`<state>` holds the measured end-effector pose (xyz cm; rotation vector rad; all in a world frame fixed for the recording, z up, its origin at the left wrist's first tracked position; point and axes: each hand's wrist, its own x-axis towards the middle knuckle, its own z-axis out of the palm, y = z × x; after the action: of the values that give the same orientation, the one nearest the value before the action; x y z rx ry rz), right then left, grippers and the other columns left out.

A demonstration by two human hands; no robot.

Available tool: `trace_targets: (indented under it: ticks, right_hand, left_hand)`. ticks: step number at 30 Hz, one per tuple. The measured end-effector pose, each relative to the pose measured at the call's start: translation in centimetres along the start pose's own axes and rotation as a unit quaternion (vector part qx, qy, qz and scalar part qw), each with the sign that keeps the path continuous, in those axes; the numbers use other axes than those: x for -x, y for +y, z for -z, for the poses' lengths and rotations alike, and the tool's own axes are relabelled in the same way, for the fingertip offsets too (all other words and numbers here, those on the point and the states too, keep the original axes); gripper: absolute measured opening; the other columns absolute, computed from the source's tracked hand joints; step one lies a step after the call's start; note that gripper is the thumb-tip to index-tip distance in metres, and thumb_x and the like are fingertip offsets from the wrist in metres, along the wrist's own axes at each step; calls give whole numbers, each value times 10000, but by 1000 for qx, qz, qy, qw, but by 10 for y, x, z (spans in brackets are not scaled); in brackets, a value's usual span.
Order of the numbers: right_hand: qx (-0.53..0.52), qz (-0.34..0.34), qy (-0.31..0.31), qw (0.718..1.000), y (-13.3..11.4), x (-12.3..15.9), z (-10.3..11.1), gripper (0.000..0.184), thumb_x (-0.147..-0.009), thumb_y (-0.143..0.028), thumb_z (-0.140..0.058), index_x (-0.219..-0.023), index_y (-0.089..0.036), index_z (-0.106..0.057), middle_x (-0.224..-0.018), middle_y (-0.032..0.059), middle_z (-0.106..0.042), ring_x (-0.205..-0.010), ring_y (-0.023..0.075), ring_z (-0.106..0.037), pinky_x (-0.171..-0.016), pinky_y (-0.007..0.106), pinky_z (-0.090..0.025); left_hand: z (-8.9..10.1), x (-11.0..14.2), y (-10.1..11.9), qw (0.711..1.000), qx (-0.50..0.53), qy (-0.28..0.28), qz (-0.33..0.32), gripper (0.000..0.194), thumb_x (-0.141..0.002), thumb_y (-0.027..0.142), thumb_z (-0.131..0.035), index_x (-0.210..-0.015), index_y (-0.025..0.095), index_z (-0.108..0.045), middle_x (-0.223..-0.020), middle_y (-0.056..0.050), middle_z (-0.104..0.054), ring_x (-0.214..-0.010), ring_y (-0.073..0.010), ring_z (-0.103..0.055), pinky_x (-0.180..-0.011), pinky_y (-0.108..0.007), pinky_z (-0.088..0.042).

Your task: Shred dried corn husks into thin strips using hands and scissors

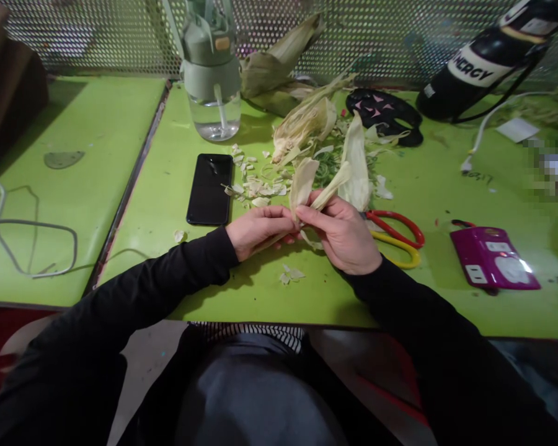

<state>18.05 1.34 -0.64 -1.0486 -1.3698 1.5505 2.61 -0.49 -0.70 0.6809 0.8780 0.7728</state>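
Note:
Pale corn husk strips (303, 181) stand up between my two hands, which meet over the front of the green table. My left hand (263, 229) is closed, its fingertips pinching the lower end of the husk. With thumb and fingers, my right hand (346, 232) grips the same bundle from the other side. A narrow tail of husk dangles below the fingers. Just beyond lies a broad loose husk leaf (356, 164). Scissors with red and yellow handles (397, 238) rest by my right hand, their blades mostly hidden. Small husk scraps (260, 186) are scattered past my left hand.
A black phone (209, 189) and a water bottle (212, 93) stand left of the husk pile (307, 127). Farther right are a black palette-shaped piece (384, 114), a black flask (483, 65), a white cable (481, 130) and a purple power socket (495, 259). Perforated metal (121, 37) backs the table.

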Motion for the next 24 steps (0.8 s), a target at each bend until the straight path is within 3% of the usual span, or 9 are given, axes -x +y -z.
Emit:
trace_targets:
  ticks: [5,10,15,20,24]
  right_hand:
    - [20,-6,-5,1000,1,0,1,231,-765,-403,-732,-762,-230,-578,-666,-35,-605,-532,118,-561,-545,304,-537]
    - [106,41,44,993,-3,-7,14,240,-817,-434,-695,-943,-234,-651,-762,-23,-622,-622,115,-572,-614,283,-523]
    - [208,60,39,975,-9,-9,19,194,-842,-405,-664,-875,-214,-657,-825,8,-645,-729,142,-576,-677,294,-487]
    - [259,74,-21,963,-11,-6,16,246,-799,-395,-712,-924,-205,-619,-835,18,-652,-721,152,-589,-661,302,-487]
    - [290,83,-33,953,-9,-4,14,290,-807,-398,-709,-972,-200,-573,-805,16,-640,-703,152,-594,-646,302,-484]
  left_hand:
    - [1,0,0,1000,12,-12,15,161,-826,28,-565,-700,121,-604,-644,-9,-663,-535,-51,-548,-521,-175,-391]
    - [-2,0,8,997,67,48,12,202,-886,45,-494,-727,110,-601,-668,-46,-685,-584,-72,-606,-627,-201,-490]
    - [0,0,13,992,90,78,-29,188,-817,-29,-497,-735,107,-597,-647,-31,-663,-629,-87,-627,-711,-227,-523]
    - [1,-2,10,994,55,85,-50,165,-811,-22,-528,-724,105,-587,-618,-2,-618,-584,-68,-576,-658,-214,-480]
    - [3,-4,8,990,-12,99,-98,177,-801,-15,-534,-692,123,-555,-576,40,-553,-473,-36,-437,-509,-196,-341]
